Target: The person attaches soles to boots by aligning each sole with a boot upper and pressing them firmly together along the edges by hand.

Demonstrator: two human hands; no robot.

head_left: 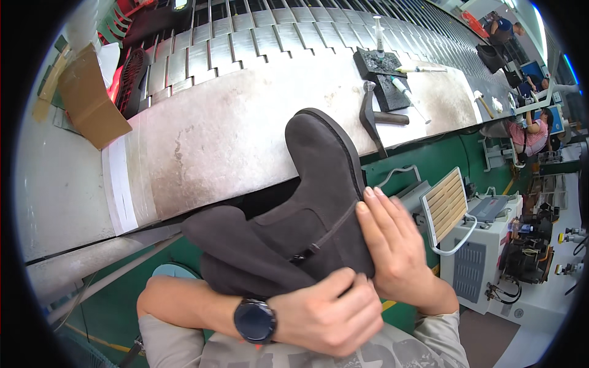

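A dark brown ankle boot (313,208) is held up in front of me, its toe resting over the near edge of the worktable and its shaft toward my lower left. A small zip pull shows on its side. My right hand (396,245) lies along the sole side near the heel, fingers stretched out and touching the boot. My left hand (331,313), with a black watch (254,321) on the wrist, is closed beside the heel. Its fingers are curled, and whatever they hold is hidden. The left forearm passes below the boot's shaft.
On the pale worktable (227,147) lie a hammer (368,116), black blocks (377,70) and syringes (408,95). A cardboard piece (92,98) and a dark sole (130,83) stand at the left. A slatted rack (445,205) and a white machine (475,251) are at my right. Other people work far right.
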